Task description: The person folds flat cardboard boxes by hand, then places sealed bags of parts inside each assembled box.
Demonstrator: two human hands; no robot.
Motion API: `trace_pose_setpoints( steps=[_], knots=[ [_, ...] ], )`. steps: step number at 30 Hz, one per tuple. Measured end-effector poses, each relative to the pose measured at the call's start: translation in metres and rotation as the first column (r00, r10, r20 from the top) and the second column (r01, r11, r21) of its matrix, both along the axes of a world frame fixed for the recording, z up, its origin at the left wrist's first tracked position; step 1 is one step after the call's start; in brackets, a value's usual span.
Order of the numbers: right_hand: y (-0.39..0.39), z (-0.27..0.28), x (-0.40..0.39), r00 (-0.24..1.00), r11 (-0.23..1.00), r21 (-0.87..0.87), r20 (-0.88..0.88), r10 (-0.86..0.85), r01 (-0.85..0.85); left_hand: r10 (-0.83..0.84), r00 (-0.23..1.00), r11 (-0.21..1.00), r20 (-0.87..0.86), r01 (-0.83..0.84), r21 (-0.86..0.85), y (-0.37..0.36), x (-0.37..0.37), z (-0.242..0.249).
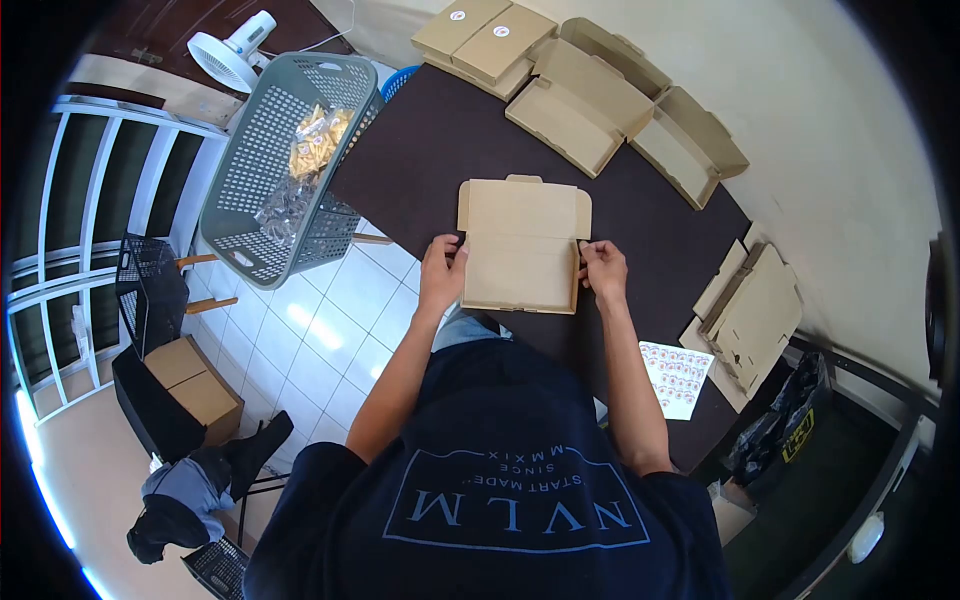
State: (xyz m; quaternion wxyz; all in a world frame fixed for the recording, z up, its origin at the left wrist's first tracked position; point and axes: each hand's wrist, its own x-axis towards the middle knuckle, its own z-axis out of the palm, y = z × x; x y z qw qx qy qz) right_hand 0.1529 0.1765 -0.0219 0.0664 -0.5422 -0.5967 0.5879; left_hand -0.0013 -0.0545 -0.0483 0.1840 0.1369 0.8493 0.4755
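An open cardboard box lies on the dark table in front of me, its lid folded back away from me and its inside bare. My left hand grips the box's left side, fingers bent at the edge near the lid fold. On the opposite side, my right hand pinches the right wall close to the side flap. Parts of the fingertips on both hands are hidden against the cardboard.
Open boxes and closed boxes with stickers stand at the table's far side. Flat cardboard blanks and a sticker sheet lie at right. A grey basket with bagged snacks stands left, near a white fan.
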Motion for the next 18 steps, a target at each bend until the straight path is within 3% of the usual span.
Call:
trace_pose_setpoints(
  steps=[4, 9, 10, 12, 16, 18],
  knots=[
    [0.008, -0.017, -0.008, 0.999, 0.993, -0.120, 0.032, 0.027, -0.023, -0.144, 0.986, 0.984, -0.084, 0.134, -0.115, 0.012, -0.016, -0.003],
    [0.011, -0.012, -0.009, 1.000, 0.989, -0.147, 0.029, -0.002, 0.006, -0.218, 0.976, 0.946, -0.012, 0.208, -0.247, 0.014, -0.021, -0.003],
    [0.012, -0.010, -0.011, 1.000, 0.987, -0.159, 0.030, 0.003, 0.001, -0.218, 0.976, 0.947, -0.013, 0.208, -0.246, 0.015, -0.021, -0.003],
    [0.016, -0.008, -0.013, 0.996, 0.986, -0.148, 0.040, 0.082, -0.075, -0.020, 0.992, 0.976, 0.124, 0.046, -0.212, 0.020, -0.021, 0.000],
    [0.025, -0.008, -0.020, 0.981, 0.962, -0.210, 0.041, 0.189, -0.177, 0.002, 0.994, 0.972, 0.109, 0.024, -0.234, 0.027, -0.028, 0.012],
    [0.027, -0.008, -0.025, 0.978, 0.954, -0.234, 0.047, 0.203, -0.187, -0.076, 0.992, 0.961, 0.105, 0.101, -0.258, 0.033, -0.036, 0.012]
  ],
)
